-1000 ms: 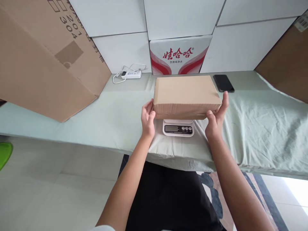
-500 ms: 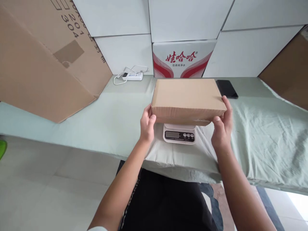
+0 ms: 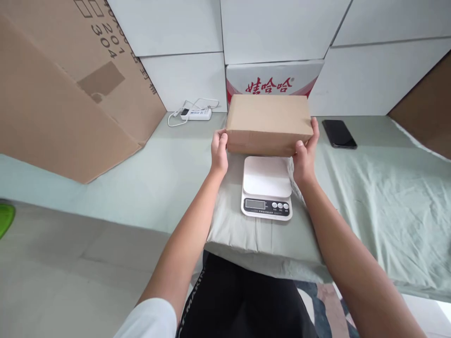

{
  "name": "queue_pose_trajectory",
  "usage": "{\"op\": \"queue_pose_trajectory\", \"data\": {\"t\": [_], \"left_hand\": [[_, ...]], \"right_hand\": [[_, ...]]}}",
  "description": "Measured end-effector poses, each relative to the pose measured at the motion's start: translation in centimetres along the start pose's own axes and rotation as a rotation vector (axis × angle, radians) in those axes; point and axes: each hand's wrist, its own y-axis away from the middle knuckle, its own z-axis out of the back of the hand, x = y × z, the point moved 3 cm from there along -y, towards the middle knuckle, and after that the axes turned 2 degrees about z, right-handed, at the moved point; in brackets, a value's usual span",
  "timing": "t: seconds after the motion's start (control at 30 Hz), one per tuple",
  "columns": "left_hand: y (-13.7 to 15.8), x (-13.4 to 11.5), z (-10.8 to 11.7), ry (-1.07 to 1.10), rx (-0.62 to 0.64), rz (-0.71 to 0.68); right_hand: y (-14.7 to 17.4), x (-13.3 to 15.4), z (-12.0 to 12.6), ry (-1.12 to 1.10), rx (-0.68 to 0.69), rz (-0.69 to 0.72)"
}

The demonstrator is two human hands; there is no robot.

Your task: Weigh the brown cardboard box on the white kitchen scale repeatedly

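Observation:
Between my two hands is a plain brown cardboard box [image 3: 268,115], closed and held roughly level. My left hand [image 3: 220,151] grips its left end, thumb on the near face. On the right end, my right hand [image 3: 306,152] has its thumb in front and its fingers round the side. Just nearer to me than the box lies a white kitchen scale [image 3: 267,180] with a small display and several buttons; its plate is bare in view. The underside of the box is hidden.
White boxes [image 3: 181,80] form a wall at the back, with a red-printed carton [image 3: 275,77] among them. A white device with a cable [image 3: 196,113] lies back left, a black phone [image 3: 339,134] right. A large cardboard carton [image 3: 70,103] stands left on the green cloth [image 3: 169,188].
Both hands have carried the box away from me, toward the back. The scale's plate, covered by the box before, now shows, and the box hides part of the red-printed carton.

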Motion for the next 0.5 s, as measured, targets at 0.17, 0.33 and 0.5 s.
{"op": "queue_pose_trajectory", "data": {"t": [0.17,0.33,0.5], "left_hand": [[0.6,1.0,-0.4,0.018,0.016,0.099],[0.5,2.2,-0.7,-0.003,0.013,0.177],[0.3,3.1,-0.2,-0.024,-0.001,0.206]], "right_hand": [[0.3,-0.5,0.4,-0.027,-0.003,-0.013],[-0.1,-2.1,0.9,0.000,0.000,-0.035],[-0.1,-6.5,1.3,-0.027,-0.047,-0.102]]}}
